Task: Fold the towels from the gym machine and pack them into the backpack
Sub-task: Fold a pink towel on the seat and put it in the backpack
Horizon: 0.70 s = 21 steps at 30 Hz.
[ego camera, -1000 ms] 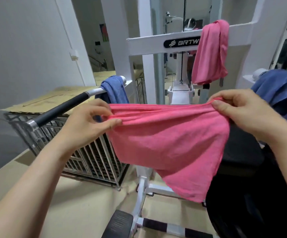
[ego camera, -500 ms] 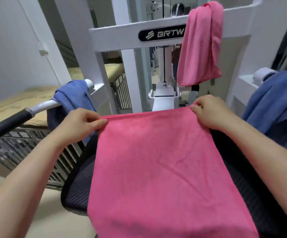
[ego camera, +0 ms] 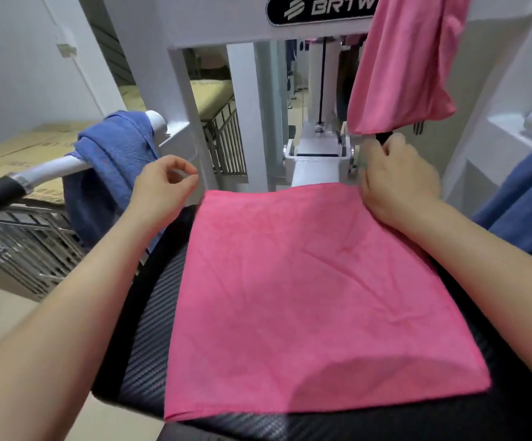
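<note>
- on the black carbon-weave padded seat (ego camera: 150,338) of the white gym machine (ego camera: 226,23), a pink cloth towel (ego camera: 306,300) lies spread flat, its far edge toward the machine's upright and its near edge toward the person.
- the left hand (ego camera: 162,189) hovers just off the far left corner of this towel, thumb and forefinger nearly pinched with nothing between them, so it grips no cloth.
- the right hand (ego camera: 398,179) rests on the far right corner, fingers curled; whether they pinch the cloth or only press it, i cannot tell.
- the towel looks roughly square, slightly longer from far edge to near edge, so a fold would likely bring the far edge down toward the person.
- the right hand is already at its corner; the left must close a small gap to the right.
- a second pink towel (ego camera: 404,62) hangs over the machine's crossbar beyond the seat, and a blue towel (ego camera: 111,167) drapes on the handle bar left of the seat.
- no backpack is in view.
</note>
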### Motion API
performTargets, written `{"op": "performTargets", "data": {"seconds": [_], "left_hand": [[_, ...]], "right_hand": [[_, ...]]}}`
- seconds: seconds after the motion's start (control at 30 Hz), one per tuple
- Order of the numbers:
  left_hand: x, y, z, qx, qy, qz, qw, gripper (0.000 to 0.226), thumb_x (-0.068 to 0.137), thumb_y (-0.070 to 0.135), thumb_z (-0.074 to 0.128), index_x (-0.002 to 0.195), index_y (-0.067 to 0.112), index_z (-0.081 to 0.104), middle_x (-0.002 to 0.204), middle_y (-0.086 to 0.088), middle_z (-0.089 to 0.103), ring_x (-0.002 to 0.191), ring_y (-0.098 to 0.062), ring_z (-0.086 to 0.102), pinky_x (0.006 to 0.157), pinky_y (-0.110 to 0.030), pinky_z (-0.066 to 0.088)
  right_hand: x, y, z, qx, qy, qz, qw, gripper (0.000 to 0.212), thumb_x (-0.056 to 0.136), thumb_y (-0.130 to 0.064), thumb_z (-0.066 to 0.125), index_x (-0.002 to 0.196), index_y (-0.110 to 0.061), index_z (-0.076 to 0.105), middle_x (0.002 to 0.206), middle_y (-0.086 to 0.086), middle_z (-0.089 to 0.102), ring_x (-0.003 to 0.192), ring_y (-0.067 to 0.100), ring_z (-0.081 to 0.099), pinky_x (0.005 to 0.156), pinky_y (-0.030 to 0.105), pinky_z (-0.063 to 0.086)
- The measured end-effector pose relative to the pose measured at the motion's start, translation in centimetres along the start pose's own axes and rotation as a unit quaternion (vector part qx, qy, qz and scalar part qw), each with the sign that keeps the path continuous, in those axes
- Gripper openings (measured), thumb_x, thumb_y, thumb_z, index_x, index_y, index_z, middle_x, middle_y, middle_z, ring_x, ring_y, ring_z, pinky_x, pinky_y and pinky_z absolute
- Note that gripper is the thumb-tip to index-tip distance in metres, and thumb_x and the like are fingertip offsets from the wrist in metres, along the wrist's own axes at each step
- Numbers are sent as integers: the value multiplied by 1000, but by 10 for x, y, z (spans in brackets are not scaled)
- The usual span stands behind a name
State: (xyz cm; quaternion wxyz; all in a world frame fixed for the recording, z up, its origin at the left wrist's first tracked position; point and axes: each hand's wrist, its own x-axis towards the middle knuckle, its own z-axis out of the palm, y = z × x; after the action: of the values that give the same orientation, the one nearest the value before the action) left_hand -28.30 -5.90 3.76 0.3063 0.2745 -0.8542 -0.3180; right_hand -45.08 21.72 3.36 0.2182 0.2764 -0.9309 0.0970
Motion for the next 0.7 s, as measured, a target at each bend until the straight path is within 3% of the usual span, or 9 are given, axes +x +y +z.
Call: {"op": "performTargets", "data": {"seconds": [0.1,0.17,0.23,0.33,0.43,0.5,0.57,0.7], "left_hand": [[-61,31,-17,-40,-157,84,983,12,84,11,71,78,20,68,63,-2,61,52,-5,50,54,-18,41],[-109,45,-27,-43,-267,125,955,9,81,12,75,77,19,71,65,-2,67,54,-16,55,57,-24,46],[-144,41,-34,-21,-304,154,940,7,76,19,80,77,21,73,71,2,71,63,-17,63,63,-28,50],[-174,23,-42,15,-297,218,930,21,71,44,78,82,28,73,82,12,68,80,-8,63,76,-29,49],[-194,10,-54,72,-291,263,917,43,71,63,66,102,34,70,102,20,62,100,-3,58,89,-24,43],[-204,5,-60,94,-279,291,910,46,75,57,64,114,32,66,113,20,61,107,-1,55,93,-22,42],[-212,2,-63,98,-254,305,913,39,77,38,58,114,26,65,112,16,65,104,-3,58,91,-21,42],[-218,-1,-58,47,-193,244,949,42,70,16,49,105,24,70,101,17,68,97,-1,60,86,-8,40]], "right_hand": [[-35,-26,-31,47,30,-124,991,31,89,-18,49,120,-14,52,107,14,48,95,37,51,68,44,48],[-76,-47,-56,130,-44,-223,965,26,91,-28,48,114,-23,57,103,4,53,93,29,57,77,42,50],[-118,-67,-72,137,-127,-300,936,22,93,-35,47,110,-27,58,99,-1,53,85,22,57,73,37,49],[-160,-81,-74,106,-154,-340,922,24,92,-41,49,105,-22,57,97,0,51,79,23,56,64,41,50],[-182,-81,-70,82,-143,-329,930,33,90,-50,46,103,-21,55,96,1,52,81,23,53,64,43,50],[-192,-80,-70,61,-134,-331,932,37,91,-52,42,101,-19,57,96,2,54,81,24,53,65,44,49],[-200,-80,-71,42,-128,-336,932,41,93,-52,39,100,-17,59,96,4,56,81,26,54,66,43,49],[-209,-83,-73,9,-110,-320,941,46,92,-52,35,98,-16,62,94,4,62,79,27,59,62,40,50]]}}
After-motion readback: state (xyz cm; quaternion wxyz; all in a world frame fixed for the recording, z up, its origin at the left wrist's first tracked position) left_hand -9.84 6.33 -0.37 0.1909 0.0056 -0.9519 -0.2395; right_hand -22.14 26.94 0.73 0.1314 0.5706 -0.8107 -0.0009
